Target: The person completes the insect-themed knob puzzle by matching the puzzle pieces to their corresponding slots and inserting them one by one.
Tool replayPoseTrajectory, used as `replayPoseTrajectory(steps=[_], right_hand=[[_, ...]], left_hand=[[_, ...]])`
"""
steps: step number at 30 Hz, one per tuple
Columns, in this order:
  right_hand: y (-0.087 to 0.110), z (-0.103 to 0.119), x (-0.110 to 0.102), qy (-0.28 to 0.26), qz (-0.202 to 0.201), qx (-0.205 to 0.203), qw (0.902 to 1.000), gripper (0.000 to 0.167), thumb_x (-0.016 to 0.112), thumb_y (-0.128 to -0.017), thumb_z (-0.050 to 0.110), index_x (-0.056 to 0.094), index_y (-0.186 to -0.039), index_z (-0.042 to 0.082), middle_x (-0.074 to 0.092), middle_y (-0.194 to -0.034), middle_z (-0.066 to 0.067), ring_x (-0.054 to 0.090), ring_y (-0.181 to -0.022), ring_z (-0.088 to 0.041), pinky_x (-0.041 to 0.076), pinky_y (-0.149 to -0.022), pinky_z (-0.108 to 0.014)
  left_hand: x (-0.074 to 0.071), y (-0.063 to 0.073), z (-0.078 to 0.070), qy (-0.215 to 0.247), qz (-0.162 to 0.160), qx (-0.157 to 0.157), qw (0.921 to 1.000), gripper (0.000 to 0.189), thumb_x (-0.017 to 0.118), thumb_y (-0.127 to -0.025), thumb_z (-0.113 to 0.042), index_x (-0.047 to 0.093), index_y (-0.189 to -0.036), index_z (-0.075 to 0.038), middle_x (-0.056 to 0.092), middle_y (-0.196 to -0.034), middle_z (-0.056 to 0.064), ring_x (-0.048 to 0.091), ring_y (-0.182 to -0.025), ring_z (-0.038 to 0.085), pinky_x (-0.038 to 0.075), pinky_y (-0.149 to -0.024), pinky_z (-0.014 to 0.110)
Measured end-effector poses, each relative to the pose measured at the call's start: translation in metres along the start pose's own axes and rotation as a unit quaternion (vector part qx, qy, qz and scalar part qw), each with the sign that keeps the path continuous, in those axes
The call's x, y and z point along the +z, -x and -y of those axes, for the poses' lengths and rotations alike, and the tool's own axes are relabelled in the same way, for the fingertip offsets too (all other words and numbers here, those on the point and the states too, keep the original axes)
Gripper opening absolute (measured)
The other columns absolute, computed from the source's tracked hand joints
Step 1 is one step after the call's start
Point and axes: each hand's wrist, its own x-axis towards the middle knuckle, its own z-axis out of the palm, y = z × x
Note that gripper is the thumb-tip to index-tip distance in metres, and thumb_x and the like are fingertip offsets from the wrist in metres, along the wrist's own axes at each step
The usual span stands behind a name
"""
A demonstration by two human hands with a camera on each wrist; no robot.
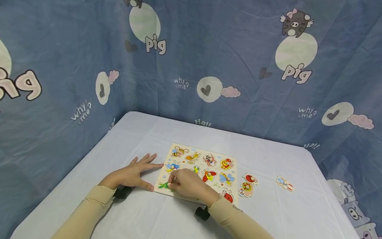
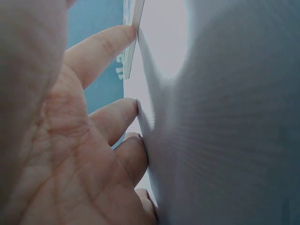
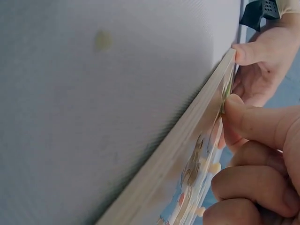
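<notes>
A wooden insect peg puzzle board (image 1: 188, 148) lies flat on the table, most of its shapes filled with knobbed pieces. At the near left corner, my right hand (image 1: 189, 182) pinches a green insect puzzle piece (image 1: 162, 186) between thumb and forefinger. In the right wrist view the thumb (image 3: 243, 112) presses at this green piece, close against the board's face, with the other fingers curled. My left hand (image 1: 131, 174) is spread on the table, index fingertip and thumb at the board's left edge. The left wrist view shows that index finger (image 2: 103, 49) touching the edge.
Right of the board lie a red ladybug piece (image 1: 250, 179) and a round-shelled snail-like piece (image 1: 247, 187), close together. Farther right is a blue and red insect piece (image 1: 285, 184). A white cloth covers the table (image 1: 298, 212); a blue printed curtain (image 1: 191, 59) hangs behind it.
</notes>
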Motion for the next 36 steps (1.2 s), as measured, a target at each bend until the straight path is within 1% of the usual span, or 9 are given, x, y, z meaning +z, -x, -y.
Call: replayPoseTrajectory(steps=[5,14,21,25,31,33,36], right_hand=[[-0.0001,-0.0003,0.0016,-0.003,0.002,0.006,1.0000,0.006,0.076,-0.102,0.024,0.075,-0.097,0.020,0.055,-0.065,0.015,0.042,-0.057,-0.002,0.035,-0.057,-0.018],[-0.0012,0.0001,0.0045,-0.018,0.004,0.014,0.9997,0.007,0.076,-0.102,0.025,0.074,-0.096,0.021,0.056,-0.065,0.014,0.042,-0.055,-0.003,0.034,-0.057,-0.019],[-0.0009,0.0003,0.0048,-0.040,0.002,0.018,0.9990,0.009,0.076,-0.102,0.024,0.073,-0.093,0.022,0.059,-0.070,0.015,0.042,-0.056,-0.003,0.034,-0.056,-0.019],[0.0000,-0.0004,0.0025,-0.061,0.010,0.026,0.9978,0.011,0.076,-0.102,0.025,0.072,-0.092,0.023,0.056,-0.065,0.014,0.040,-0.054,-0.004,0.033,-0.055,-0.019],[-0.0005,-0.0040,-0.0017,-0.105,0.024,0.031,0.9937,0.012,0.074,-0.103,0.023,0.075,-0.093,0.018,0.047,-0.055,0.012,0.038,-0.049,-0.002,0.030,-0.050,-0.017],[-0.0010,-0.0053,-0.0023,-0.108,0.025,0.032,0.9933,0.012,0.073,-0.104,0.024,0.075,-0.094,0.018,0.044,-0.053,0.012,0.036,-0.047,-0.002,0.028,-0.048,-0.017],[-0.0003,-0.0063,-0.0031,-0.104,0.027,0.033,0.9937,0.011,0.074,-0.104,0.025,0.076,-0.095,0.019,0.043,-0.051,0.012,0.036,-0.046,-0.002,0.028,-0.048,-0.017]], left_hand=[[0.0005,0.0000,0.0004,-0.001,0.000,-0.001,1.0000,0.093,0.095,-0.076,-0.051,0.057,-0.157,-0.024,0.020,-0.178,0.024,0.007,-0.164,0.057,-0.002,-0.124,0.084],[0.0015,0.0012,0.0057,0.001,-0.001,-0.001,1.0000,0.092,0.095,-0.076,-0.050,0.058,-0.157,-0.026,0.020,-0.179,0.023,0.006,-0.165,0.055,-0.002,-0.124,0.084],[0.0008,0.0033,0.0051,0.007,0.001,-0.002,1.0000,0.092,0.095,-0.076,-0.049,0.058,-0.157,-0.026,0.020,-0.179,0.023,0.006,-0.165,0.056,-0.003,-0.123,0.084],[0.0007,0.0022,0.0046,0.003,0.000,-0.001,1.0000,0.092,0.095,-0.076,-0.049,0.057,-0.157,-0.026,0.020,-0.179,0.023,0.006,-0.164,0.056,-0.003,-0.123,0.084],[0.0007,0.0005,0.0045,0.000,-0.001,-0.001,1.0000,0.093,0.095,-0.076,-0.050,0.057,-0.157,-0.026,0.019,-0.179,0.023,0.006,-0.165,0.055,-0.002,-0.124,0.084],[0.0005,0.0002,0.0044,0.001,-0.001,0.000,1.0000,0.093,0.095,-0.076,-0.050,0.057,-0.157,-0.026,0.019,-0.179,0.023,0.006,-0.165,0.056,-0.002,-0.123,0.084],[0.0010,-0.0003,0.0040,0.003,0.000,0.001,1.0000,0.092,0.095,-0.076,-0.050,0.057,-0.157,-0.026,0.019,-0.179,0.023,0.006,-0.164,0.056,-0.002,-0.123,0.085]])
